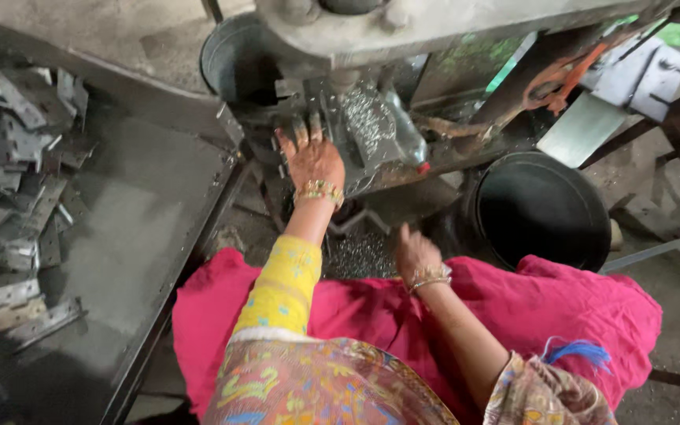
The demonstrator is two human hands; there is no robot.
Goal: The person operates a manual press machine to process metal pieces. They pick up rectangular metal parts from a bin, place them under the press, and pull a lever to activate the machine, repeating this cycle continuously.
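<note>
Before you stands the grey press machine (434, 24), and on your left the dark bench (143, 228) carries a heap of flat metal hinge plates (9, 212) – these seem not worked yet. The black bucket (541, 208) at your right looks empty. Your left hand (312, 157) lies flat, fingers spread, on the machine bed; your right hand (415, 252) is blurred – I cannot tell its grip.
</note>
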